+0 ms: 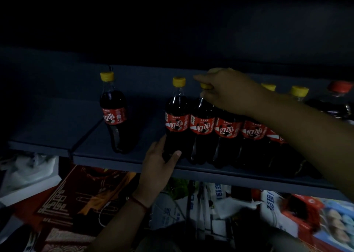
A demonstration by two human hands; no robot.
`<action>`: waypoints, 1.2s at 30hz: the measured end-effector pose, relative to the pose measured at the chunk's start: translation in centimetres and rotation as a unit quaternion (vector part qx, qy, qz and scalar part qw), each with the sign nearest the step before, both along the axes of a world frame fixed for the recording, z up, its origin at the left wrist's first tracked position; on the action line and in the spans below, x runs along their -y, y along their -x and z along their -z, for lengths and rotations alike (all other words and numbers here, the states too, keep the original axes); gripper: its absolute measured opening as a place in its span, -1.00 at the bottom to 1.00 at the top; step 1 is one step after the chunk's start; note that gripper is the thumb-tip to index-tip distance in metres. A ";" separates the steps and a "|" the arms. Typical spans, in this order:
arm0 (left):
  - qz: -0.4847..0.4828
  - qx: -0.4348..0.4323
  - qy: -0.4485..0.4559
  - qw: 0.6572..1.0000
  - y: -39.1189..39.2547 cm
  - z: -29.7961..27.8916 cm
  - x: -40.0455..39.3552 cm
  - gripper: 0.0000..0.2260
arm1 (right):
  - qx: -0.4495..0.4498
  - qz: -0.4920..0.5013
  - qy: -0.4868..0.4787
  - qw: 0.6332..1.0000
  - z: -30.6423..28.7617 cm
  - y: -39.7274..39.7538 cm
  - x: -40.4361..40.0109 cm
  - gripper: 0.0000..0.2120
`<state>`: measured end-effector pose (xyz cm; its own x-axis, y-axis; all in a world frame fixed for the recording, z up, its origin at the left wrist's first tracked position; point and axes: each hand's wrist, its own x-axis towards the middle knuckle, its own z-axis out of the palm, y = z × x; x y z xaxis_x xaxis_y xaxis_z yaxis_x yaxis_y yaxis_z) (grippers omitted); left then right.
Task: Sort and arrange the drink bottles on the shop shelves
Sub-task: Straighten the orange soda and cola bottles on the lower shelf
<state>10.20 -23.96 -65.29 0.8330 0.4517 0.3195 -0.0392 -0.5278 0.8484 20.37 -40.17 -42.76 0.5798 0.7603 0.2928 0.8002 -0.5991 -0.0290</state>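
A row of dark cola bottles with red labels and yellow caps stands on a dark blue shelf (122,160). My left hand (160,161) wraps the base of the leftmost bottle in the row (177,117). My right hand (228,92) reaches over from the right and pinches the cap and neck of the second bottle (202,125). Further bottles (227,131) continue to the right, partly hidden by my right forearm. A single cola bottle (114,113) stands apart at the left. A red-capped bottle (340,87) sits at the far right.
The scene is very dim. Below the shelf lie a red and gold patterned box (80,200), white packaging (28,178) at the left and printed bags (277,205) at the right. Bare shelf lies between the lone bottle and the row.
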 end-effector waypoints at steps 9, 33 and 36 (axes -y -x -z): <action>-0.014 -0.027 -0.078 0.996 1.6 -2.2 -0.6 -0.30 | 0.006 -0.009 -0.026 1.000 1.3 0.5 0.4 -0.41; -0.094 0.005 0.043 0.995 4.1 -1.5 -11.3 -0.71 | 0.034 -0.023 -0.053 0.998 1.1 2.1 -4.5 -0.45; -0.076 0.001 0.035 0.997 3.5 -1.4 -10.1 -0.66 | 0.039 -0.016 -0.056 0.998 1.4 1.9 -3.8 -0.42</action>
